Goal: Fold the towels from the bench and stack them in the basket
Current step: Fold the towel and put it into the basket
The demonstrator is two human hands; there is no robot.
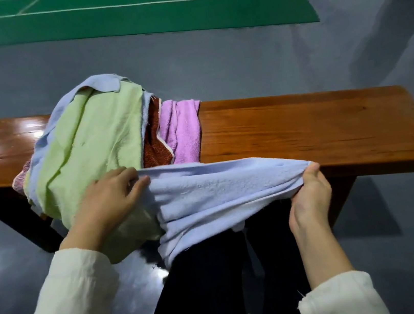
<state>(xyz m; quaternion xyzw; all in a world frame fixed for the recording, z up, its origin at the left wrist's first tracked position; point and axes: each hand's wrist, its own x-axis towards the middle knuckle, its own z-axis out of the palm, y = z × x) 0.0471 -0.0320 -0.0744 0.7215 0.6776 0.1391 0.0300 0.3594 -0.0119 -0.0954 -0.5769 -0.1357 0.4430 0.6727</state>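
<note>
Blue towel (pixel 218 184) covers right hand (pixel 310 189) fingers; left hand (pixel 110 198) pinches edge.

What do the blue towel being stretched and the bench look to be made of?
The blue towel looks like soft terry cloth, probably cotton: matte nubby pile, creasing where pulled. The bench looks like wood under a glossy varnish: grain lines and bright reflections.

Left hand (pixel 110 198) pinching (seemingly), right hand (pixel 310 189) clenched

One glossy brown wooden worktop (pixel 303 126), six terry towels I reckon: two pale blue towels (pixel 219 190) (pixel 103 82), one each light green (pixel 85 142), lilac (pixel 183 133), rust-red (pixel 156 148), pinkish (pixel 20 179).
</note>
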